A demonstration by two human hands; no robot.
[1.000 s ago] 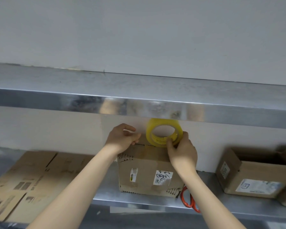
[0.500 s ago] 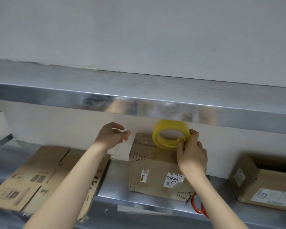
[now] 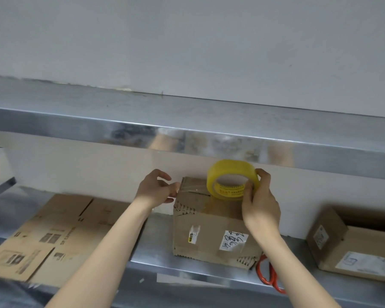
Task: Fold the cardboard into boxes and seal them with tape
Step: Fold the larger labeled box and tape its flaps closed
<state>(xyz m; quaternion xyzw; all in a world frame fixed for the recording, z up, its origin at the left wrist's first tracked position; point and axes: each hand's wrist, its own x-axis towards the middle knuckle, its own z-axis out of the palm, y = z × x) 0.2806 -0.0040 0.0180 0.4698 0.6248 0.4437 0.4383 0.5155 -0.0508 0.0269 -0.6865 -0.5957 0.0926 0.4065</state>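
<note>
Right hand (image 3: 261, 205) grips the tape roll (image 3: 229, 168) atop the box (image 3: 209, 236); left hand (image 3: 152, 192), loosely open, touches its left edge.

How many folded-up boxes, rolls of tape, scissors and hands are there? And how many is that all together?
Folded boxes: 2, the middle box and the open box on the right
Tape rolls: 1, the yellow tape roll
Scissors: 1, the orange scissors
Hands: 2, the left hand and the right hand
Total: 6
</note>
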